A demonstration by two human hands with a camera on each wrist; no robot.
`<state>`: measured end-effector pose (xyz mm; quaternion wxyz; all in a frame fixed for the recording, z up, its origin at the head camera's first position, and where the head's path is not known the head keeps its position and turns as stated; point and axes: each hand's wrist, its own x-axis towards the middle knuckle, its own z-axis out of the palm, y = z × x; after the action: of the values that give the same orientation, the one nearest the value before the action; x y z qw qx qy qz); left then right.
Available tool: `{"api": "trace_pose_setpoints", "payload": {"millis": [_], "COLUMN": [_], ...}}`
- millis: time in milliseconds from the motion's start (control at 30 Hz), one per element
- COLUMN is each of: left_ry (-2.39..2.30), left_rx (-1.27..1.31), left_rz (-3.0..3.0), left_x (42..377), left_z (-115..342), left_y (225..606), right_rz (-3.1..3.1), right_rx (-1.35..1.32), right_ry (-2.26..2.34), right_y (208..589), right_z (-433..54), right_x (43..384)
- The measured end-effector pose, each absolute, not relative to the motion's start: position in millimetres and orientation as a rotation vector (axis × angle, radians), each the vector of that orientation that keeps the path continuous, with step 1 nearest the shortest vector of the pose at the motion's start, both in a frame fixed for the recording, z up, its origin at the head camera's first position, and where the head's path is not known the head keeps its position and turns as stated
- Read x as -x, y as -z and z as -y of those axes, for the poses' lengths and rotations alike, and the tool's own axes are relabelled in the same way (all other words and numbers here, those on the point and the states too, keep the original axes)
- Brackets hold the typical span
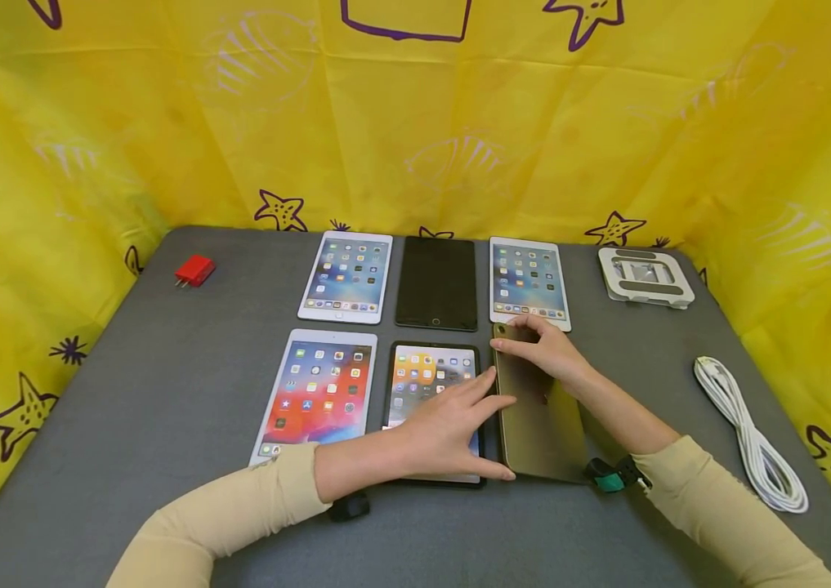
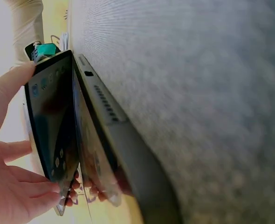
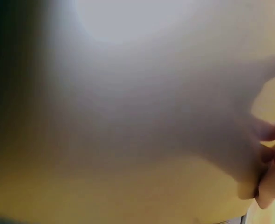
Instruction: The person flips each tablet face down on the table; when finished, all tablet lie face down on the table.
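Observation:
A tablet with a bronze-grey back [image 1: 543, 429] is tilted up on its right long edge at the front right. Its screen [image 2: 49, 116], dark with icons, faces left and down in the left wrist view. My right hand [image 1: 543, 353] pinches the raised top corner between thumb and fingers. Spread, nearly straight fingers of my left hand [image 1: 452, 425] touch the raised left edge. Below that forearm lies a black-rimmed tablet [image 1: 422, 376], partly covered. The blurred tablet back [image 3: 128, 107] fills most of the right wrist view.
Left of the hands lies a white tablet [image 1: 323, 388]. Behind are a white tablet [image 1: 347, 273], a dark-screened tablet [image 1: 437, 282] and another white tablet [image 1: 529, 278]. A red charger [image 1: 194, 270], a folded white stand [image 1: 646, 278] and a coiled white cable [image 1: 753, 441] lie toward the sides.

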<state>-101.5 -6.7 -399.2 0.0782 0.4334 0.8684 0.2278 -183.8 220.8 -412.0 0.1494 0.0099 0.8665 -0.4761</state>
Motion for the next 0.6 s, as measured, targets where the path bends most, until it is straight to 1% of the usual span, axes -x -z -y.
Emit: {"api": "trace_pose_setpoints", "payload": {"millis": [300, 600], "left_ry": [-0.479, -0.266], "left_rx": [-1.305, -1.342], "left_rz": [-2.597, -2.598], "left_x": [101, 101], "left_z": [-2, -9], "left_y": [406, 410], "right_rz": [-2.549, -2.636], "right_rx": [0.055, 0.117], "right_ry": [1.302, 1.135], "right_y": [418, 420], "right_z": [-229, -231], "right_x": [186, 187]}}
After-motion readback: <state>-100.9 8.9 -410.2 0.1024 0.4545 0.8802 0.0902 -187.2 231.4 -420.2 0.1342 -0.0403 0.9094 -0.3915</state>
